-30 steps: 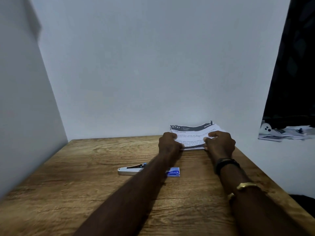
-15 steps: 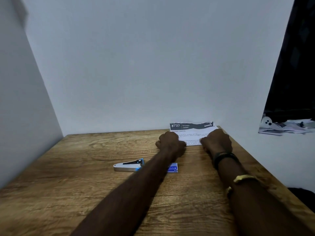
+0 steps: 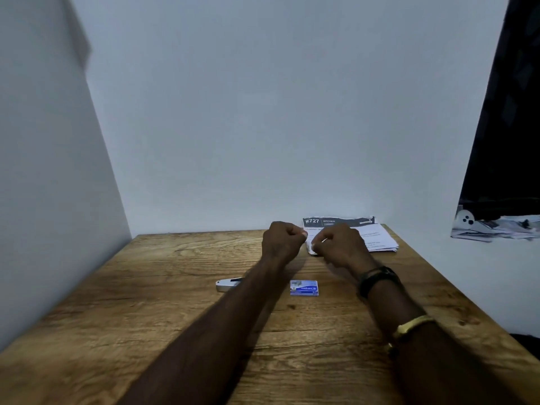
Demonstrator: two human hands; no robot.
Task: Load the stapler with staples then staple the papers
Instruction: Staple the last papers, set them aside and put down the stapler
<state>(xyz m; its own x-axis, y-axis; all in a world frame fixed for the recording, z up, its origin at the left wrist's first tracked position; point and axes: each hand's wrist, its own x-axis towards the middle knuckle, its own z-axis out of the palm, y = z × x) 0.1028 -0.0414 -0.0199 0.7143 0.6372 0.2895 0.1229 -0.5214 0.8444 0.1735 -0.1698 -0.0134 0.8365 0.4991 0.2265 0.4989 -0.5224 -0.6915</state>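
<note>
A stack of printed papers point(image 3: 377, 238) with a dark header lies flat at the table's far right, against the wall. My left hand point(image 3: 282, 241) hovers as a closed fist just left of the stack, holding nothing. My right hand point(image 3: 343, 247) is curled in front of the stack's near-left corner, and I see nothing in it. A silver stapler point(image 3: 225, 285) lies mid-table, its right part hidden behind my left forearm. The small blue staple box point(image 3: 304, 287) rests between my two forearms.
The wooden table point(image 3: 146, 331) sits in a corner, with white walls at the left and back. Its right edge runs diagonally past my right arm. A dark curtain and cluttered papers point(image 3: 496, 226) lie beyond it at the right.
Both hands held the papers up by their near edge, then laid them flat by the wall. They have let go and drawn back slightly, fingers curled.
</note>
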